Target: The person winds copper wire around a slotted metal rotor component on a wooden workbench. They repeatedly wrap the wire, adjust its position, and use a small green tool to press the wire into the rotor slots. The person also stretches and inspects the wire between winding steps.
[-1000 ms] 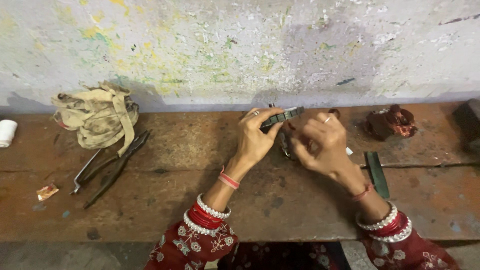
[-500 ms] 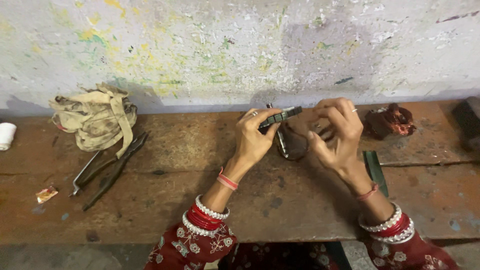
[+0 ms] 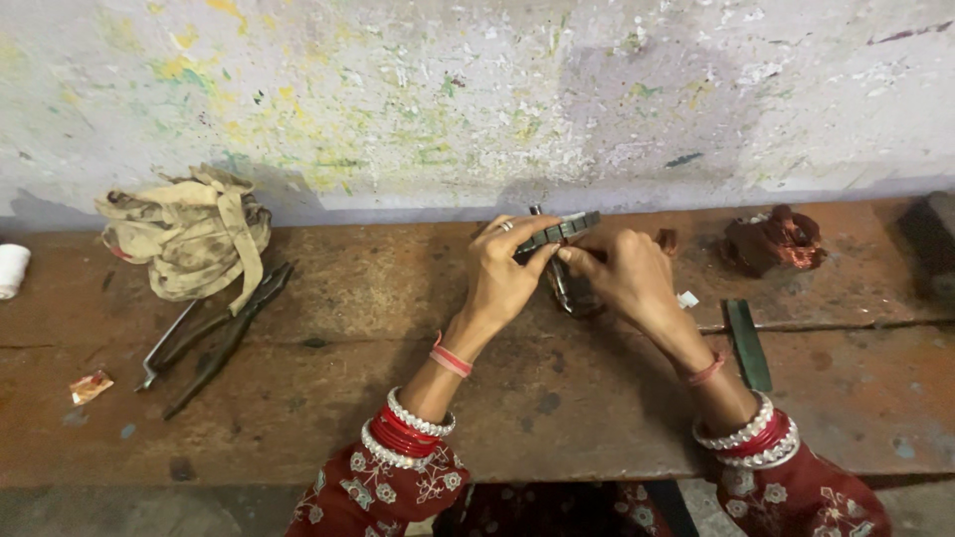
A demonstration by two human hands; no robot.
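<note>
Small dark ribbed block (image 3: 559, 231), grey-green, sits at twelve o'clock on the bench (image 3: 398, 298). Left hand (image 3: 507, 268) pinches it, right hand (image 3: 622, 273) grips its lower edge. Long axis runs eight-to-two, tilted upward.

From my remote view, the only package-like item is a small crumpled wrapper (image 3: 90, 386), orange-red and pale, lying on the wooden bench (image 3: 557, 418) near its left front edge, apart from the pliers (image 3: 214, 333). I see no labels, signs or screens.
</note>
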